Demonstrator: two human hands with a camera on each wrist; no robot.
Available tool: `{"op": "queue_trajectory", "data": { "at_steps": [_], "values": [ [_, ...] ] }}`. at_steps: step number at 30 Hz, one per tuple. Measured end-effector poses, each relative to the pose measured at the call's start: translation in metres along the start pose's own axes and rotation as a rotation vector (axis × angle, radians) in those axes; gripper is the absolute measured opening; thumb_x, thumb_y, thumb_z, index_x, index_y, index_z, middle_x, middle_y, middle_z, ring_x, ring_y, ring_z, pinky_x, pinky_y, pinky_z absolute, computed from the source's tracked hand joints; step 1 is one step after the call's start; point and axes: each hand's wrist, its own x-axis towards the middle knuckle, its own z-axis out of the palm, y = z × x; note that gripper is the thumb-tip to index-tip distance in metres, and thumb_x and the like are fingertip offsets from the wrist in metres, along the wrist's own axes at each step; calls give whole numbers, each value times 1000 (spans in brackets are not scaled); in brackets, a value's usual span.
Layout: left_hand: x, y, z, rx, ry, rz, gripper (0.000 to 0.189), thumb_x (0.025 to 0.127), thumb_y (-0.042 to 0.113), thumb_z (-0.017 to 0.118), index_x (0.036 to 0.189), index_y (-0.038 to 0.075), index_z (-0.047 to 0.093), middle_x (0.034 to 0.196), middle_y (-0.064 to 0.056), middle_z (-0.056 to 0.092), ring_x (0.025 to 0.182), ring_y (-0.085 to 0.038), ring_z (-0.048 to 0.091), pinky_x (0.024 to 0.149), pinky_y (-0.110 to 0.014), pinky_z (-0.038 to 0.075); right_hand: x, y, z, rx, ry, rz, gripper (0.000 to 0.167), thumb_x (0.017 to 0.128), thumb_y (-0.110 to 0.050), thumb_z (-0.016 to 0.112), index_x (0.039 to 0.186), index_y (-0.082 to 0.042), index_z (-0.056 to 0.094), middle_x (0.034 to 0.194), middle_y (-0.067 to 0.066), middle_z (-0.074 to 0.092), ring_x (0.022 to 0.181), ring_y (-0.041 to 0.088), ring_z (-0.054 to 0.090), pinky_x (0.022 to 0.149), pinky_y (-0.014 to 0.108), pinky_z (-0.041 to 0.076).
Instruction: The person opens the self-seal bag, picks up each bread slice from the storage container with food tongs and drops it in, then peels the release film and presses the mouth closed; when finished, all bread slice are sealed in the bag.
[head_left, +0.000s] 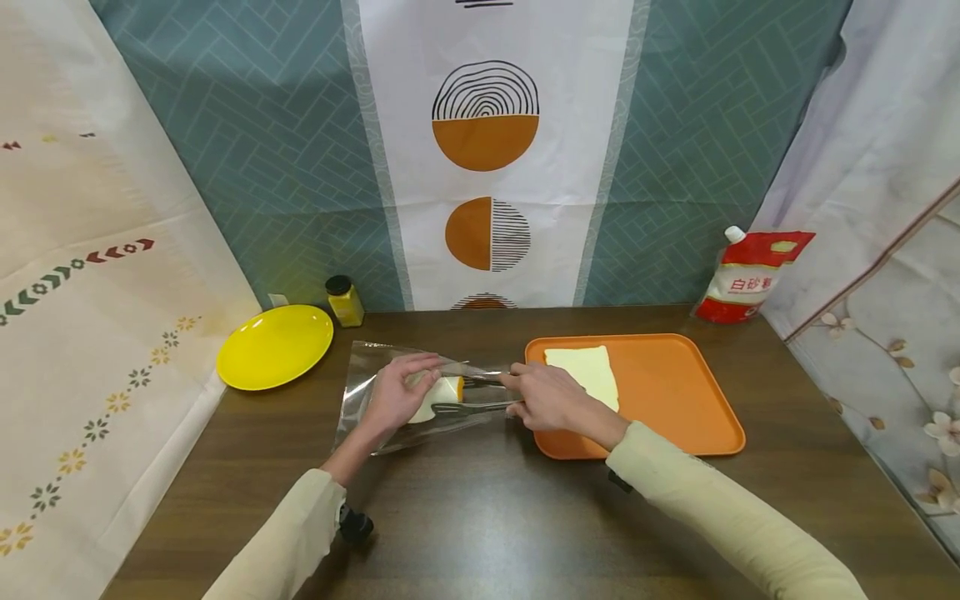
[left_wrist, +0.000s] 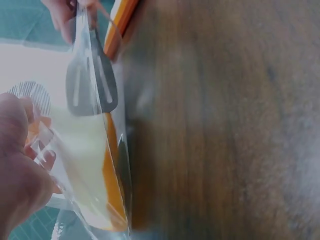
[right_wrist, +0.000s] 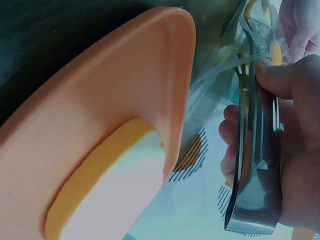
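My left hand (head_left: 399, 392) pinches the edge of a clear plastic bag (head_left: 358, 371) lying on the table. Inside the bag is a white slice of bread (left_wrist: 80, 155) with an orange-brown crust. Metal tongs (right_wrist: 257, 200) are gripped in my right hand (head_left: 551, 394), and their slotted ends (left_wrist: 82, 92) reach into the bag, at the near edge of the bread. In the head view the two tong arms stand apart. Left-hand fingers hide part of the bread from the head view.
An orange tray (head_left: 675, 400) on the right holds another bread slice (head_left: 585, 367). Further left stand a yellow plate (head_left: 275, 347) and a yellow jar with a black lid (head_left: 345, 302). A red and white pouch (head_left: 742, 279) stands at the back right.
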Motion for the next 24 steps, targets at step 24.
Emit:
{"op": "queue_trajectory", "data": {
  "at_steps": [24],
  "values": [
    [1, 2, 5, -28, 3, 0, 19, 91, 4, 72, 109, 2, 77, 117, -12, 71, 116, -34, 59, 102, -51, 40, 7, -1, 4, 26, -11, -6, 44, 93, -30, 72, 131, -7, 65, 88, 0, 56, 66, 14, 45, 49, 26, 39]
  ]
}}
